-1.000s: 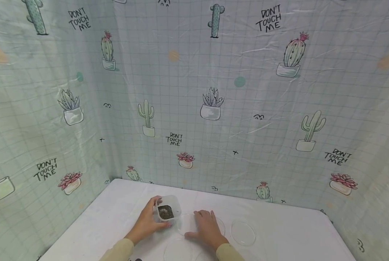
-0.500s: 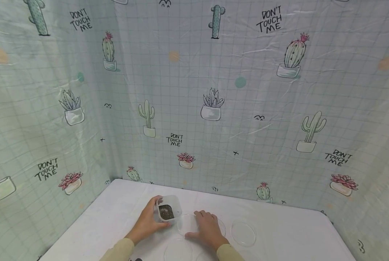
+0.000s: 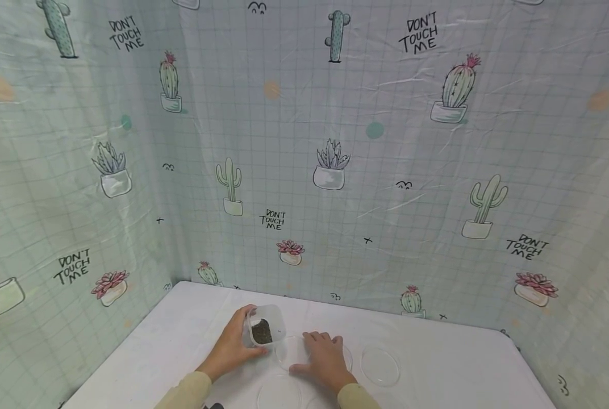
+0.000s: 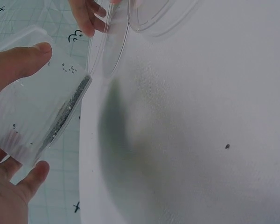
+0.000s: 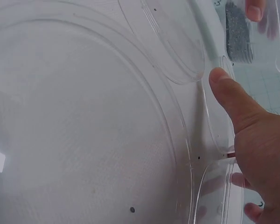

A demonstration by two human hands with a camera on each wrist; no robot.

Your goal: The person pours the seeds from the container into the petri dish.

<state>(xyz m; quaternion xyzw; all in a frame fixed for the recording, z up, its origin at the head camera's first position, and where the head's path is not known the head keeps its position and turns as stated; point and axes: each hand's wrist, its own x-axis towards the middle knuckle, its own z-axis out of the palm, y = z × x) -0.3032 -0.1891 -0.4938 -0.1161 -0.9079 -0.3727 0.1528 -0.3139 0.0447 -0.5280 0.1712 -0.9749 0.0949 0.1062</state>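
My left hand [image 3: 231, 347] grips a clear square plastic tub [image 3: 276, 319], thumb on one side and fingers on the other. The tub is tilted rightward, and dark loose grains [image 3: 262, 332] have gathered along its low side. Through its wall in the left wrist view, the grains [image 4: 65, 113] form a slanting band, with a few stuck higher up. Right beside it, my right hand [image 3: 327, 359] holds a clear round petri dish [image 3: 286, 353] by its rim, thumb at the near side and fingers at the far side. The tub's low edge overlaps this dish's rim in the head view.
More clear round dishes lie on the white table [image 3: 468, 363], one to the right [image 3: 399, 366] and others nearer me. A small dark object [image 3: 215, 406] shows at the bottom edge. Single dark specks [image 4: 227, 146] lie about. A cactus-print curtain [image 3: 304, 170] surrounds the table.
The grains have shifted inside the tub, baring part of its bottom. The tub has moved very slightly right. My right hand has stayed at the dish.
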